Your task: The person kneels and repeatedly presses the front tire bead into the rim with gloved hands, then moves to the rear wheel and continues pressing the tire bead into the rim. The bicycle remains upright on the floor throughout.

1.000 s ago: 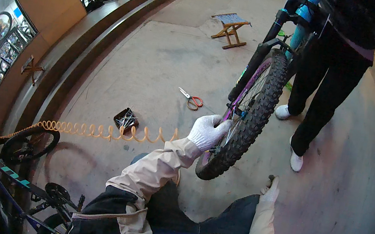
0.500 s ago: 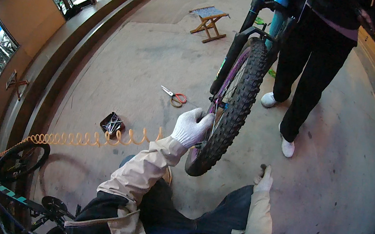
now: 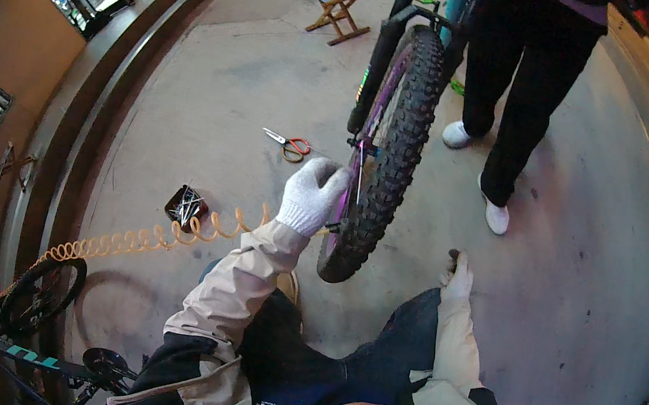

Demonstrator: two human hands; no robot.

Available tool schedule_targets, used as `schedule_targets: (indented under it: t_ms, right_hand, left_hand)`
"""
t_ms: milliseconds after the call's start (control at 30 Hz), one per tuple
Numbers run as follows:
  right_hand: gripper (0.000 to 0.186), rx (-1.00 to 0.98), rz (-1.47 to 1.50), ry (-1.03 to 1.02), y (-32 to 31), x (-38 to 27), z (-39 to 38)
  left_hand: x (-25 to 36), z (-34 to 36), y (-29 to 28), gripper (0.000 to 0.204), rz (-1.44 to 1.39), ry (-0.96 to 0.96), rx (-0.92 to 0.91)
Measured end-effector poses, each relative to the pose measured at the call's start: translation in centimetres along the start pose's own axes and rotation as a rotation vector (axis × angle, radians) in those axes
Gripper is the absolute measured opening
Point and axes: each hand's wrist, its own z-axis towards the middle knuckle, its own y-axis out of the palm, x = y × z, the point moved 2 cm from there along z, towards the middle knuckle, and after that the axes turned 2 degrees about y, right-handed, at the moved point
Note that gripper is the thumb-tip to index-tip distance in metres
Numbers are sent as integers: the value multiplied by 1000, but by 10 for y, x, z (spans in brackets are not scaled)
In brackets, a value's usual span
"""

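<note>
The knobbly black-tyred, purple-rimmed bicycle wheel (image 3: pixel 393 149) sits at the lower end of the black fork (image 3: pixel 376 77), seemingly held within reach of my curled, white-gloved left hand (image 3: pixel 312 196), whose grip I cannot tell, nor that of my right hand (image 3: pixel 458 280).

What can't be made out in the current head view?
All in the head view:
Left hand: its gloved back hides anything it may grip.
Right hand: too small and dark to tell if it holds something.
Mountain bike: top edge cuts it off.
Standing person: upper body cut off likewise.
</note>
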Motion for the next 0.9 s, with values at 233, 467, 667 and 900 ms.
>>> schedule_targets:
  t_ms: [233,467,667,900]
  right_hand:
    - [38,-61,18,-8,0,1,5]
    - [41,-85,-17,-61,-2,3,4]
    - [51,-102,148,-6,-1,11,10]
    - [57,-122,188,123,-2,14,28]
  left_hand:
    - [5,-2,2,37,-50,0,-21]
    - [11,-6,2,39,-130,55,-107]
    - [0,-6,3,53,-339,-119,-235]
    - [-6,-5,-8,75,-378,-210,-444]
